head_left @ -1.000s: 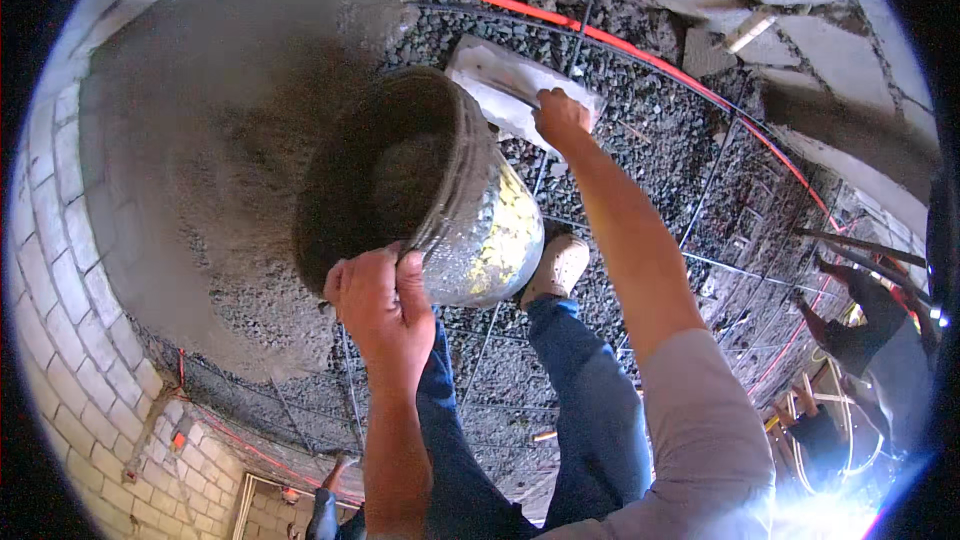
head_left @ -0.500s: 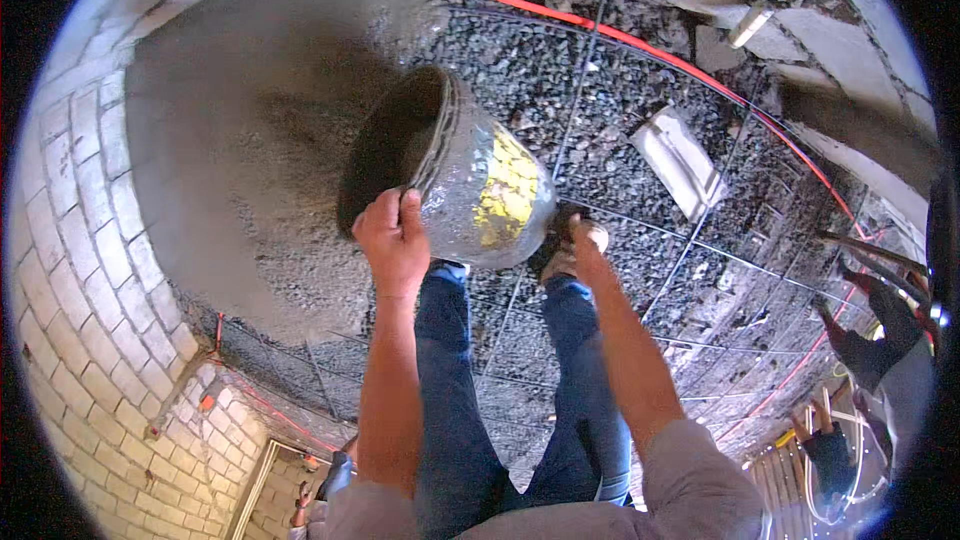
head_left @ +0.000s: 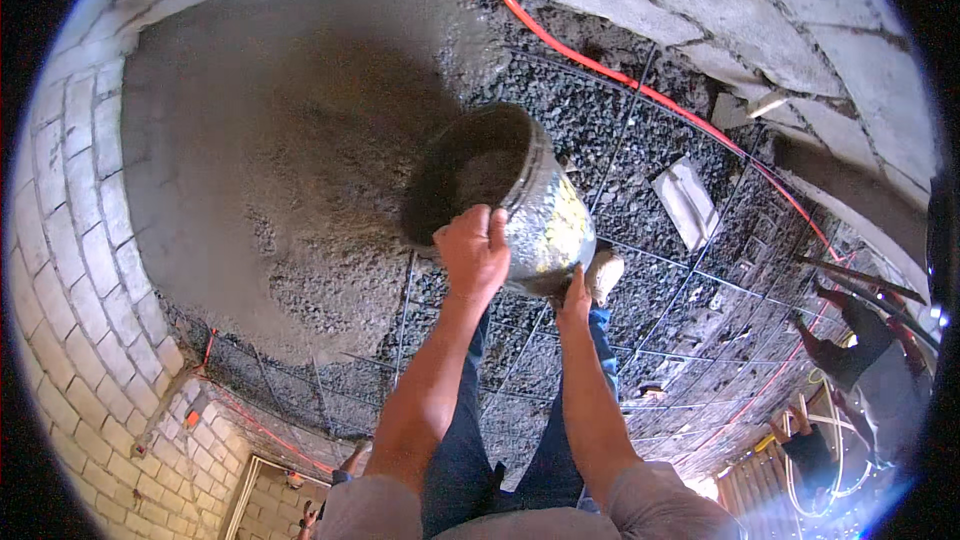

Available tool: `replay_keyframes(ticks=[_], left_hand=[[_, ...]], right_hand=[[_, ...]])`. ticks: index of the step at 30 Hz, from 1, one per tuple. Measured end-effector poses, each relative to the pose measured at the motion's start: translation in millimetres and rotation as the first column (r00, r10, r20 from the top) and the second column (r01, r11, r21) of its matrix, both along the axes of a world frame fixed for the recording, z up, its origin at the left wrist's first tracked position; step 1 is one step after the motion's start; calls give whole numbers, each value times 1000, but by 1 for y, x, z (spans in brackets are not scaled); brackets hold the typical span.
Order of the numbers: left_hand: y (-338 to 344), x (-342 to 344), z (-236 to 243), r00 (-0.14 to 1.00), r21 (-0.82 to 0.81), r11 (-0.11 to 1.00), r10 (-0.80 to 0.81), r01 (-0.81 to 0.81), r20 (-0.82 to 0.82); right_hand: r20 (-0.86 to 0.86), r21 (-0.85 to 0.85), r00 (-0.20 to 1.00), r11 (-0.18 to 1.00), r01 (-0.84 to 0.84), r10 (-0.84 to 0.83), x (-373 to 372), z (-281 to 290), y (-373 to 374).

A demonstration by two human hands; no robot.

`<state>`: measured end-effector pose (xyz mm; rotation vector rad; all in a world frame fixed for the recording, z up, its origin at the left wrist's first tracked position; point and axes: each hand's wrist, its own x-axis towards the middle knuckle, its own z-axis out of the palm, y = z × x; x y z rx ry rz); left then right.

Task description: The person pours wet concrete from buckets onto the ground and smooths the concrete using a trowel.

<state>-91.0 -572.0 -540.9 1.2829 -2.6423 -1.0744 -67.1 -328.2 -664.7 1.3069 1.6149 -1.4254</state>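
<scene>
My left hand (head_left: 474,252) is closed over the near rim of a grey, cement-smeared bucket (head_left: 540,225) with a yellow patch. The bucket lies tipped on its side in the air, its mouth facing left and down toward wet concrete (head_left: 230,140). Grey residue coats its shadowed inside. At the base, my right hand (head_left: 575,298) supports the bucket from the near side, its fingers partly hidden. Gravel (head_left: 590,140) crossed by thin metal rods spreads under and right of the bucket.
A flat grey-white tool (head_left: 686,204), perhaps a float, lies on the gravel at right. An orange-red tube (head_left: 640,90) runs along the far wall. Block walls (head_left: 85,210) enclose the left. Another person (head_left: 870,350) stands at the right edge.
The view has shifted, so the floor and walls sit lower and farther right. The bucket's mouth shows more of its inside. My right hand now presses up against the bucket's base.
</scene>
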Motion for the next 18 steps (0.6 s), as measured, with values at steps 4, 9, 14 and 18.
replay_keyframes(ticks=[4,9,14,18], left_hand=[[-12,-20,18,997,-62,997,-47,43,-59],[-62,-27,3,989,149,986,90,-72,-118],[-97,-44,-14,962,395,905,229,-155,-146],[-102,-57,-28,838,653,724,485,-224,-250]], right_hand=[[8,10,998,998,56,-56,-8,26,-5],[-213,79,968,990,-117,131,-35,74,-26],[-142,510,726,678,-529,673,-102,137,-44],[-89,728,524,414,-546,847,-150,192,-69]])
